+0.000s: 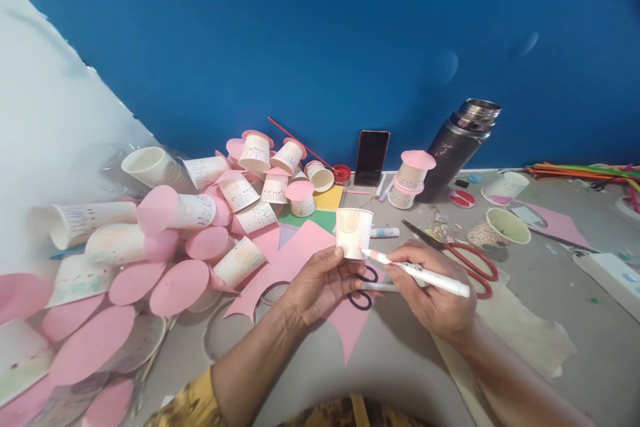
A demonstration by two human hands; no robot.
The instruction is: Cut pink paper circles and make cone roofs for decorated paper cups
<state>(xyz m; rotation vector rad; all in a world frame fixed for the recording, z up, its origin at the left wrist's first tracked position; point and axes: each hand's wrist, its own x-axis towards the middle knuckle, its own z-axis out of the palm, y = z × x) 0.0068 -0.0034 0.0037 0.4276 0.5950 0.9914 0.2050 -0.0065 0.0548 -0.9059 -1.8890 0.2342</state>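
Observation:
A white paper cup (pixel 354 230) with a pale orange patch drawn on its side stands upright in my left hand (pixel 325 283), whose thumb and fingers grip it low down. My right hand (pixel 435 290) is closed around a white marker pen (pixel 433 277). The marker's tip is at the cup's lower right side; I cannot tell whether it touches. Beneath the hands lie dark-handled scissors (pixel 361 300) and cut pink paper (pixel 345 330).
Many decorated cups with pink paper discs (pixel 180 287) crowd the left. Red-handled scissors (pixel 475 267) lie to the right. A phone (pixel 371 157) and a dark flask (pixel 457 147) stand by the blue wall. Pipe cleaners (pixel 580 172) lie at the far right.

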